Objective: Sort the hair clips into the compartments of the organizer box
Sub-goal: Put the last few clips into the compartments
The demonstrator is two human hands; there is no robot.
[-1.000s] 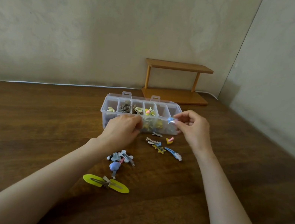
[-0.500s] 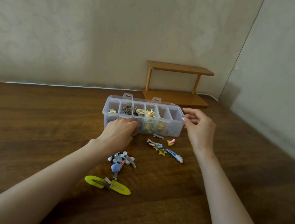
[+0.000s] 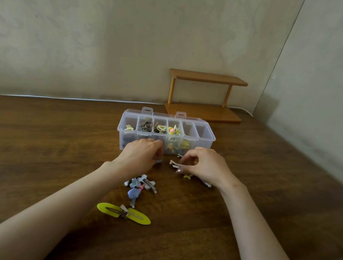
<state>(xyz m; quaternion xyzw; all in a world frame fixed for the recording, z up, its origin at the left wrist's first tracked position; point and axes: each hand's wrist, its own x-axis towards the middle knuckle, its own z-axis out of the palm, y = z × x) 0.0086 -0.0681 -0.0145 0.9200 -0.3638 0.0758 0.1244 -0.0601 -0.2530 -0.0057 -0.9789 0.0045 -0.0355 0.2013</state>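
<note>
A small two-tier wooden shelf (image 3: 208, 77) stands at the back of the dark wooden worktop (image 3: 28, 140) against a pale wall (image 3: 92, 26), a white cable (image 3: 58, 97) along its foot.

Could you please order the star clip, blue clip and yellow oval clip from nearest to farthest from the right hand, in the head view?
1. Star clip, just beneath the right hand.
2. Blue clip, to the left, mid-table.
3. Yellow oval clip, left, closest to the person.
</note>
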